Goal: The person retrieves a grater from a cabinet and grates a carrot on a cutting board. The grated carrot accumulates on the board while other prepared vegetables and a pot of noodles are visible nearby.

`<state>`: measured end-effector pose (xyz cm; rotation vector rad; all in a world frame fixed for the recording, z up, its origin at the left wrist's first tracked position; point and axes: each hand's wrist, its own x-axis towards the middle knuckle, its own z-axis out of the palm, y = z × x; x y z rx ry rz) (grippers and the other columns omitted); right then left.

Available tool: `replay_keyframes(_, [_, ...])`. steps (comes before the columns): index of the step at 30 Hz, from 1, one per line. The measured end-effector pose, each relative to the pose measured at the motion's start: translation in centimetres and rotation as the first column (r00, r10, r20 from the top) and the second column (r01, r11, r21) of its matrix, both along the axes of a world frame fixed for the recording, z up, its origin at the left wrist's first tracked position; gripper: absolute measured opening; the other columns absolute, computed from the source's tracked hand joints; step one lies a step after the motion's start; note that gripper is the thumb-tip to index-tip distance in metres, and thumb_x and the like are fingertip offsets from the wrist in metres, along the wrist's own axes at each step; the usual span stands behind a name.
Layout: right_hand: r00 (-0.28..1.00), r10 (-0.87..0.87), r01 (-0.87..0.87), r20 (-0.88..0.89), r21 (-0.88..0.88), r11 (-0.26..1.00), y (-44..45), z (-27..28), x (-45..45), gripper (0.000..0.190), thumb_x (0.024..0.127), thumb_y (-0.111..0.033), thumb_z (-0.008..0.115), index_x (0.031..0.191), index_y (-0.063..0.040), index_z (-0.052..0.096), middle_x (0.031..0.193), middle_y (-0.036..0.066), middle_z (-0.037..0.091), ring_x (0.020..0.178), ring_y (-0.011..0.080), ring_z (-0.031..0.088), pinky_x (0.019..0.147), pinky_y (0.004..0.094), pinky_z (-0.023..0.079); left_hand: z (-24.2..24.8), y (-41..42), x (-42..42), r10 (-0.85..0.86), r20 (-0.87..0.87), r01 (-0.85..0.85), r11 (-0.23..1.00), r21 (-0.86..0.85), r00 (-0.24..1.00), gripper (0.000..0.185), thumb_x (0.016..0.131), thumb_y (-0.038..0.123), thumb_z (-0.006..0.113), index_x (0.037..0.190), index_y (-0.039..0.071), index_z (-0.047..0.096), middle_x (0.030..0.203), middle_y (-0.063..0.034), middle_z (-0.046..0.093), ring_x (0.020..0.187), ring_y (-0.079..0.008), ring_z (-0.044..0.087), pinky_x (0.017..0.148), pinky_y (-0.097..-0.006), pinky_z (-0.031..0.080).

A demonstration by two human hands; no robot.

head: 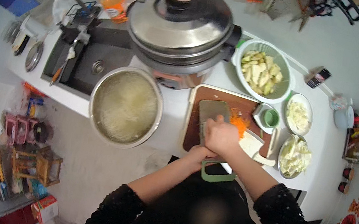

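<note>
A slicer box with a grey see-through body (215, 110) and a green loop handle (218, 178) lies across the brown cutting board (192, 139), its handle end past the board's front edge. My left hand (200, 154) is closed around the slicer near its handle. Over its middle, my right hand (221, 135) presses down with curled fingers; whatever is beneath the palm is hidden. Orange carrot shreds (239, 123) lie on the board beyond my right hand. A pale-bladed knife (251, 145) with a cream handle rests beside my right wrist.
A white and green plastic piece (267, 117) sits at the board's right. Around it stand a colander (282, 90) of cut pieces and bowls of shredded cabbage (297, 116) and leaves (296, 156). Leftward are a steel basin (92, 116), a lidded electric pot (192, 38) and the sink (87, 70).
</note>
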<state>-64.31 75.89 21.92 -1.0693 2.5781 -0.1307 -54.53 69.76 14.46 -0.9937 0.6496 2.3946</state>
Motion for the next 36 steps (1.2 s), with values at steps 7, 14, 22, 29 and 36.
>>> replay_keyframes(7, [0.998, 0.042, -0.043, 0.036, 0.012, 0.999, -0.8, -0.5, -1.6, 0.025, 0.08, -0.021, 0.05, 0.097, -0.006, 0.059, 0.094, 0.018, 0.059, 0.075, 0.0316, 0.064, 0.063, 0.0416, 0.052, 0.6, -0.8, -0.6, -0.023, -0.023, 0.023, 1.0, -0.005, 0.999, 0.036, 0.076, -0.002, 0.061, 0.111, -0.002, 0.053, 0.106, -0.0133, 0.059, 0.094, -0.0262, 0.061, 0.077, -0.0361, 0.051])
replay_keyframes(14, [0.988, -0.154, 0.148, 0.023, 0.174, 0.974, -2.3, -3.1, -5.3, 0.032, 0.08, -0.023, 0.052, 0.106, -0.006, 0.057, 0.106, 0.018, 0.059, 0.093, 0.0298, 0.063, 0.075, 0.0401, 0.052, 2.0, 0.1, -0.4, -0.105, 0.14, 0.11, 0.994, -0.022, 0.984, 0.037, 0.081, -0.005, 0.055, 0.117, -0.003, 0.05, 0.11, -0.0151, 0.059, 0.1, -0.0277, 0.059, 0.088, -0.0389, 0.05])
replay_keyframes(22, [0.946, -0.292, 0.284, 0.144, 0.073, 0.956, -1.0, -2.8, -7.9, 0.032, 0.082, -0.029, 0.051, 0.103, -0.005, 0.057, 0.1, 0.02, 0.06, 0.094, 0.034, 0.061, 0.077, 0.0431, 0.051, 1.7, -0.2, 0.3, -0.102, 0.034, 0.102, 0.995, 0.002, 0.994, 0.036, 0.08, -0.002, 0.061, 0.115, -0.004, 0.052, 0.105, -0.013, 0.06, 0.094, -0.0247, 0.061, 0.085, -0.0377, 0.051])
replay_keyframes(29, [1.0, -0.029, 0.029, -0.004, -0.013, 0.999, 2.5, 0.4, 0.8, 0.019, 0.076, -0.021, 0.056, 0.09, -0.007, 0.057, 0.088, 0.02, 0.057, 0.066, 0.0328, 0.063, 0.055, 0.0442, 0.051, 1.8, -0.5, 0.4, -0.095, 0.008, 0.094, 0.995, 0.016, 0.995, 0.035, 0.078, -0.004, 0.062, 0.112, -0.004, 0.053, 0.107, -0.0133, 0.06, 0.095, -0.0242, 0.061, 0.085, -0.0392, 0.051])
replay_keyframes(36, [0.982, -0.145, 0.147, -0.123, 0.001, 0.989, -0.4, -5.4, -6.8, 0.023, 0.08, -0.022, 0.052, 0.096, -0.006, 0.057, 0.095, 0.019, 0.06, 0.078, 0.0322, 0.064, 0.069, 0.0431, 0.052, 2.5, -0.1, 0.0, -0.077, 0.064, 0.076, 0.997, 0.014, 0.995, 0.035, 0.078, -0.006, 0.06, 0.112, -0.004, 0.052, 0.106, -0.0147, 0.059, 0.096, -0.0253, 0.061, 0.08, -0.0393, 0.053])
